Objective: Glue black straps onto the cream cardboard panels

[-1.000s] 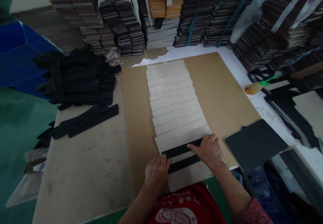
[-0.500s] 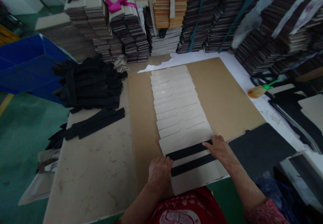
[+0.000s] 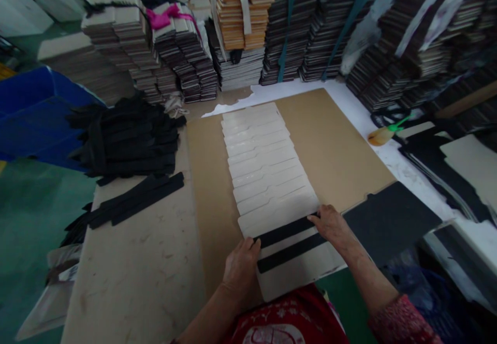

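Treat the upper black strip [image 3: 286, 231] as light, thin and probably limp, easier to skew or crease than to break, and best taken near both ends to keep it straight. Find it lying across the nearest pale board [image 3: 297, 273] on the worktop [image 3: 134, 282], with left hand [image 3: 241, 262] pinching its left end and right hand [image 3: 331, 224] closed on its right end, thumb on top. Read its long axis as side to side, near parallel to the lower black strip [image 3: 292, 253], right end angled farther from the body.
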Available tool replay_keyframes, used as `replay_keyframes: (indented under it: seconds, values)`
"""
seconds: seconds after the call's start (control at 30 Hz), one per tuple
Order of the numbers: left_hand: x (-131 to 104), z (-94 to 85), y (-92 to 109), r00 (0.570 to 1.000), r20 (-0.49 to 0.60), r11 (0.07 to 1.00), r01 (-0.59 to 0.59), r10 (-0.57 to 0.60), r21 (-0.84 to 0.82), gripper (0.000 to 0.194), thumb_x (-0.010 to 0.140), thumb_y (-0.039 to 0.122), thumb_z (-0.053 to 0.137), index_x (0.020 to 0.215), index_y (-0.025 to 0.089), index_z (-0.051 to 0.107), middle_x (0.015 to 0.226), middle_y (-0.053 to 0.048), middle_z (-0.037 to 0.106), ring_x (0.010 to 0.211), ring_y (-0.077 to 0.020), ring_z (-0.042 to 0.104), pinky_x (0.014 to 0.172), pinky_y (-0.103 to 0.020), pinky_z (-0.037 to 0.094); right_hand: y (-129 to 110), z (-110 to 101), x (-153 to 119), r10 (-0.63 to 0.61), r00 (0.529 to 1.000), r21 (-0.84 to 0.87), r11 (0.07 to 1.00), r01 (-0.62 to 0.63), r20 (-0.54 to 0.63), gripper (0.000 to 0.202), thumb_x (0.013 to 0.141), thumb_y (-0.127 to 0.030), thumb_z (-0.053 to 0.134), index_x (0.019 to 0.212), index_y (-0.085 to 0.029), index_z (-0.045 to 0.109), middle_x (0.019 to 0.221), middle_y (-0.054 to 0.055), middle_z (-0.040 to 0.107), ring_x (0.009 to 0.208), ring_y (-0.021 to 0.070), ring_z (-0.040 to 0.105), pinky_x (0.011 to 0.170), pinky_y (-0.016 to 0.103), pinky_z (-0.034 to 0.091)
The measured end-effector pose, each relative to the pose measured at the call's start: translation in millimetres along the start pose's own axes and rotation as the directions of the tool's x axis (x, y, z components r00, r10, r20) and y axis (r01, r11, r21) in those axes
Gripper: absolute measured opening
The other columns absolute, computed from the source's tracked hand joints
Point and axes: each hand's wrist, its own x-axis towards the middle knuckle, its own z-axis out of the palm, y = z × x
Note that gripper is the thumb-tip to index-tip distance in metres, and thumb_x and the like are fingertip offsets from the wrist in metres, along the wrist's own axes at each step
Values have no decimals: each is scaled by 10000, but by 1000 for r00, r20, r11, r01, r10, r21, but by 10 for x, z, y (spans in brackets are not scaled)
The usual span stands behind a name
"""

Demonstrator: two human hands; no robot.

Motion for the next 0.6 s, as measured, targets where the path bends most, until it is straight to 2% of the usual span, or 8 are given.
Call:
replay_keyframes:
  seconds: [0.13, 0.27, 0.33, 0.4, 0.47, 0.53, 0.6]
  values:
    - [-70, 67, 0, 995, -97, 996, -25, 17, -81, 263, 782, 265, 632, 1034, 189, 639, 1020, -107, 613, 951, -244, 585, 826, -332, 487, 50, -45, -44, -7, 997, 66, 998, 12, -75, 51, 853, -221, 613, 874, -175, 611, 898, 93, 665, 863, 208, 642, 796, 280, 463]
    - [-94, 167, -56, 973, -229, 982, -81, 40, -173, 208, 793, 160, 571, 980, 193, 657, 1010, -113, 649, 998, -252, 591, 917, -384, 489, 257, -105, -206, 28, 984, 105, 994, -9, -178, 164, 878, -134, 453, 922, -179, 605, 949, 98, 669, 881, 204, 642, 824, 291, 467]
    - [-107, 229, -105, 956, -291, 960, -53, -31, -276, 207, 852, 162, 502, 981, 205, 658, 1001, -105, 665, 984, -239, 610, 901, -381, 504, 360, -107, -307, 23, 976, 108, 994, 0, -218, 201, 888, -161, 423, 956, -176, 611, 1001, 120, 663, 929, 228, 629, 870, 330, 470]
    - [-140, 300, -148, 929, -325, 917, 35, -176, -397, 207, 896, 215, 459, 965, 209, 654, 979, -94, 673, 922, -227, 634, 845, -370, 524, 415, -73, -399, -12, 974, 108, 993, 38, -228, 193, 877, -194, 452, 967, -191, 623, 1013, 119, 666, 982, 250, 609, 925, 366, 462]
    - [-201, 369, -165, 899, -297, 851, 138, -323, -507, 197, 888, 267, 470, 933, 206, 652, 941, -81, 684, 868, -224, 652, 803, -362, 530, 422, -7, -469, -53, 974, 112, 991, 79, -220, 170, 857, -221, 493, 952, -209, 634, 1005, 111, 671, 1023, 266, 591, 964, 392, 451]
    - [-279, 420, -147, 876, -210, 763, 234, -434, -603, 184, 849, 287, 500, 902, 207, 656, 913, -67, 705, 857, -227, 667, 803, -356, 525, 410, 80, -518, -78, 973, 119, 987, 106, -217, 185, 859, -254, 497, 970, -204, 637, 1027, 119, 665, 1056, 277, 574, 998, 407, 437]
    - [-348, 451, -104, 862, -97, 666, 308, -498, -679, 210, 825, 298, 513, 934, 205, 666, 912, -56, 724, 863, -224, 680, 817, -344, 515, 407, 169, -547, -81, 967, 134, 984, 116, -243, 248, 879, -295, 466, 1017, -176, 634, 1076, 144, 642, 1077, 281, 561, 1025, 418, 423]
